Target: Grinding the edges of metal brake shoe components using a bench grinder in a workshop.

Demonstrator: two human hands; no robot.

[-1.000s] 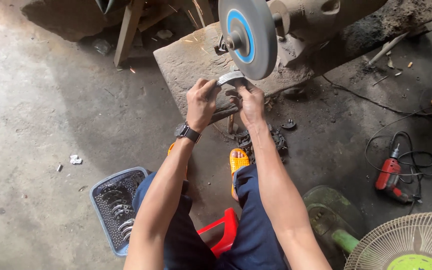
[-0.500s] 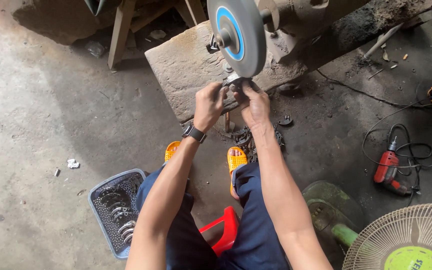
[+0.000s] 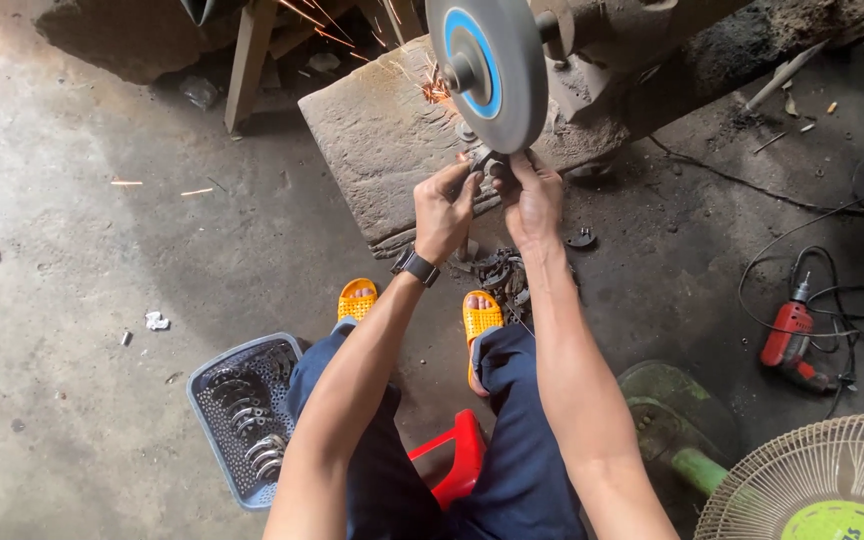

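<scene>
Sparks now fly off the grey grinding wheel with blue centre (image 3: 487, 65); left hand (image 3: 444, 212) and right hand (image 3: 530, 198), grip clamped, press the small metal piece (image 3: 484, 160) under its rim.

The grinding wheel (image 3: 487, 65) looks matt grey and gritty, its stone block (image 3: 382, 150) rough; the basket (image 3: 214, 425) is perforated plastic, the stool (image 3: 457, 460) glossy red plastic.
</scene>
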